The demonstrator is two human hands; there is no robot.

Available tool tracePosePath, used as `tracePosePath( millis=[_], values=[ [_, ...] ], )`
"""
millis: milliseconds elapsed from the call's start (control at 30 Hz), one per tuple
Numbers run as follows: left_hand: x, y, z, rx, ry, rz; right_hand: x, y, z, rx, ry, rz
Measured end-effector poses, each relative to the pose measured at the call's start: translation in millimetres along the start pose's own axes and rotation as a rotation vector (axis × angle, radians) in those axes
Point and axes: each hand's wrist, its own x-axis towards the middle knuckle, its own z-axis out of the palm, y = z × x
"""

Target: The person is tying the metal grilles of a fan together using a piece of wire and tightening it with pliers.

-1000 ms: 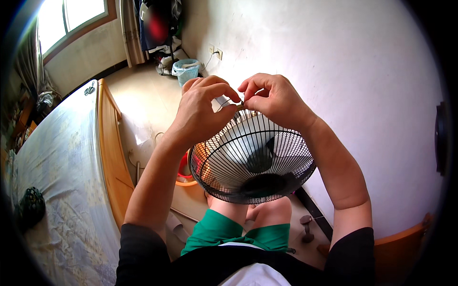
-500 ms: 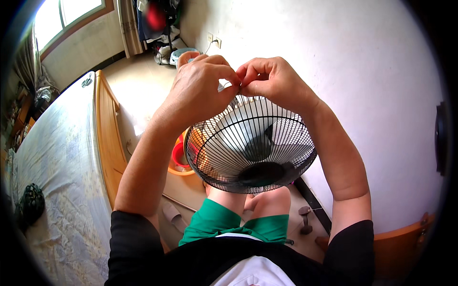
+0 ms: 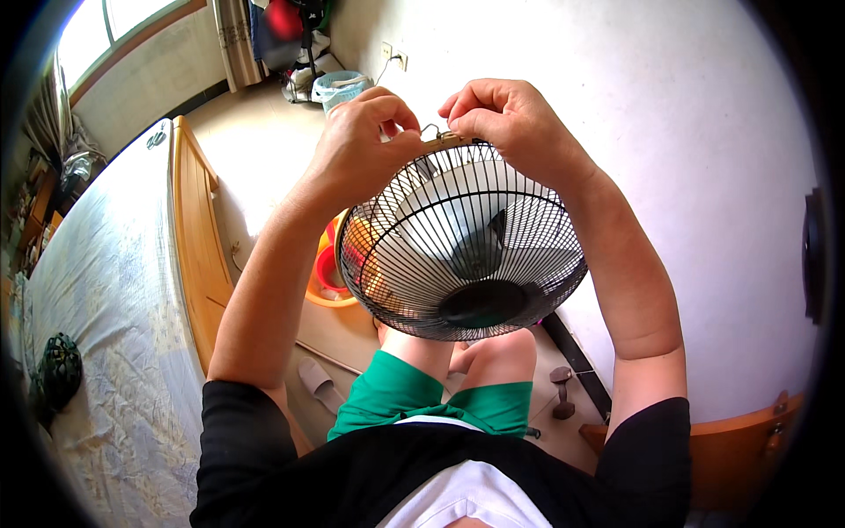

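Observation:
A round fan with a black wire guard [image 3: 519,264] faces up in front of me, above my knees. Pale blades show through the wires. At its top edge, a small bent metal clip [image 3: 431,130] stands up from the rim. My left hand [image 3: 365,145] is closed at the rim left of the clip, thumb and curled index finger at the edge. On the other side, my right hand [image 3: 519,128] grips the rim with its thumb low against it and its fingers curled above. The fingertips' exact contact is partly hidden.
A bed [image 3: 114,290] with a wooden edge lies to the left. Beyond the fan are an orange basin [image 3: 321,295] and a blue basket [image 3: 341,86]. A slipper [image 3: 319,380] and a dumbbell [image 3: 562,393] are on the floor. The white wall [image 3: 695,176] rises at right.
My hands were pinched together at the top of the rim; now they are apart, one on each side of the clip, which shows more plainly. The fan's upper rim appears higher.

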Motion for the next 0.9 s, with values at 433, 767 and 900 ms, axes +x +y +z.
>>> tracePosePath(
  millis=[433,767,900],
  values=[
    [3.5,-0.2,-5.9,0.146,-0.032,0.298,0.9,1.8,2.4,-0.063,-0.012,-0.037],
    [4.5,0.1,-12.7,0.107,-0.173,0.196,-2.3,-5.8,8.0,-0.198,-0.03,-0.104],
    [6.0,-0.5,-14.8,-0.058,-0.257,0.115,-3.9,-5.6,6.7,-0.158,-0.02,-0.127]
  ],
)
